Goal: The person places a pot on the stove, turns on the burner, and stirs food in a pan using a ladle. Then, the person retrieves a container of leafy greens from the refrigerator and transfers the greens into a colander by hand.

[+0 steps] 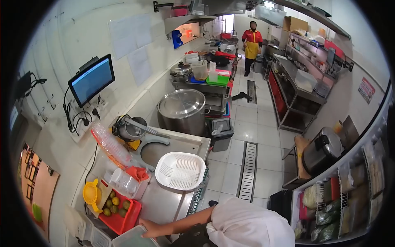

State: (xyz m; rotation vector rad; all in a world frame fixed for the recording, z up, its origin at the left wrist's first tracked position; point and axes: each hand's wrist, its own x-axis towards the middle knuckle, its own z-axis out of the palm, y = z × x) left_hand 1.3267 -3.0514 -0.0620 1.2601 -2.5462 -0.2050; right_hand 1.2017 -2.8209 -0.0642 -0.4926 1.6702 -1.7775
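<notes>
My right hand (150,228) reaches in from the bottom, its bare forearm coming out of a white sleeve. Its fingers are closed on the rim of a translucent plastic container (129,237), which the lower edge of the view cuts off. My left hand is out of view. Just above the container, a red tray (133,214) holds several green-brown round fruits (115,201). A yellow strainer (91,195) lies beside the tray. Farther up the steel counter (164,208) sits a white slotted basket (180,171).
Clear plastic cups (109,144) and a large lidded pot (181,109) stand along the left. A screen (91,80) hangs on the wall. A person (252,43) stands in the far aisle. Steel shelves (296,82) and an open cooler (325,206) are at right.
</notes>
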